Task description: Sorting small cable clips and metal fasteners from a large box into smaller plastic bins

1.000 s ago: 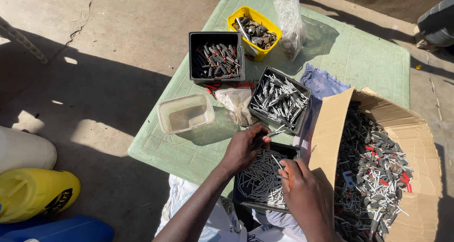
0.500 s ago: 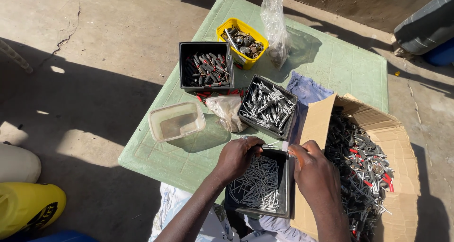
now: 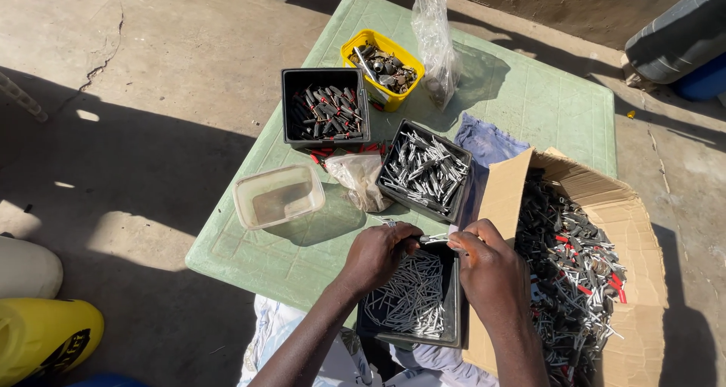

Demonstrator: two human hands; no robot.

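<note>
My left hand [image 3: 380, 255] and my right hand [image 3: 490, 270] meet over a black tray [image 3: 454, 311] of thin silver pins at the table's near edge. Between their fingertips both hands pinch one small silver metal piece [image 3: 433, 238]. A cardboard box [image 3: 508, 198] full of mixed silver, black and red parts lies open just right of my right hand.
On the green table [image 3: 529, 100] stand another black tray of silver parts [image 3: 426, 171], a black bin of black and red parts [image 3: 325, 105], a yellow tub [image 3: 382, 58], an empty clear container [image 3: 277, 196], plastic bags and a blue cloth [image 3: 488, 141]. Yellow jug [image 3: 38, 342] at lower left.
The view has shifted a little. My hands rose from the pins in the near tray and came together, now pinching one silver piece between them.
</note>
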